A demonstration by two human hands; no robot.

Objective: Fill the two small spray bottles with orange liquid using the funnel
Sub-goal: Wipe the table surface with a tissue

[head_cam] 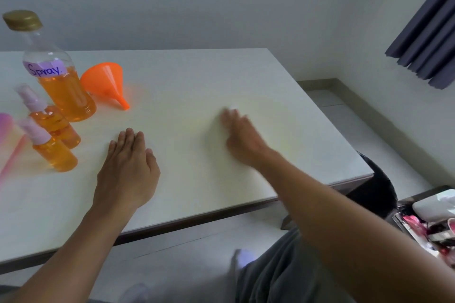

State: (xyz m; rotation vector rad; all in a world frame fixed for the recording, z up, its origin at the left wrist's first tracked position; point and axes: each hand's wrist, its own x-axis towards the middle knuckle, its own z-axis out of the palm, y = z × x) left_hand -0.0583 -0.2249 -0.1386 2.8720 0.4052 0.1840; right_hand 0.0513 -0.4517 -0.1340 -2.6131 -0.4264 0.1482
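Bottles: 2 small sprays (55, 130), 1 big (60, 81); 1 funnel (105, 82); 2 hands flat.

Both bare forearms reach forward from the lower edge. The left hand (128, 167) lies palm down, fingers together and pointing toward twelve o'clock, holding nothing. The right hand (242, 138) is blurred, palm down, fingers stretched toward eleven o'clock, also holding nothing
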